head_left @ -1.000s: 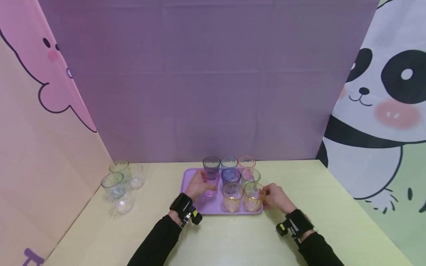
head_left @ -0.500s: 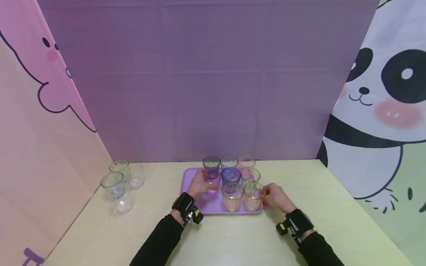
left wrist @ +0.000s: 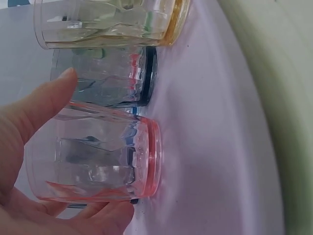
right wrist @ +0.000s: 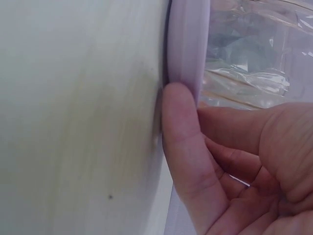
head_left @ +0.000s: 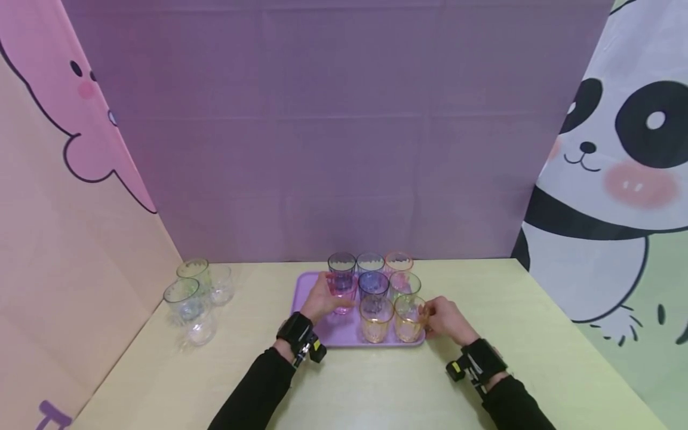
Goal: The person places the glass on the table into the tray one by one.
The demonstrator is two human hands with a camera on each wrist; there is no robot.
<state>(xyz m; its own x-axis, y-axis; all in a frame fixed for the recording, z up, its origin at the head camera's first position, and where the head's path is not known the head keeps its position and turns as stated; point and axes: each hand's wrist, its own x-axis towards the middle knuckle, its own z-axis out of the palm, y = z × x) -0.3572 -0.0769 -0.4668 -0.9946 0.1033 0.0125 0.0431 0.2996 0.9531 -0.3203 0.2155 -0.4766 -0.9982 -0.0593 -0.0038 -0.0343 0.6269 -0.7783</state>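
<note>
My left hand [head_left: 321, 300] is around a pink-tinted glass [left wrist: 102, 161] on the left part of the purple tray [head_left: 335, 334]. In the left wrist view its thumb lies at one side near the rim and its fingers curl along the other; the glass's base is at the tray's surface. My right hand [head_left: 448, 321] holds the tray's right edge at the near corner, beside an amber-rimmed glass [head_left: 408, 325]. In the right wrist view a finger [right wrist: 181, 117] presses the outside of the tray rim [right wrist: 188, 44], with the thumb on the inner side.
Several other tinted glasses stand upright on the tray, among them a dark one [head_left: 341, 263], a blue one [head_left: 373, 283] and another amber one [head_left: 376, 322]. At the table's left stand more glasses, including a green one [head_left: 194, 272] and a dark-rimmed one [head_left: 183, 295].
My left hand has moved slightly right and away from me with the pink glass, closer to the dark and blue glasses. My right hand has stayed at the tray's edge.
</note>
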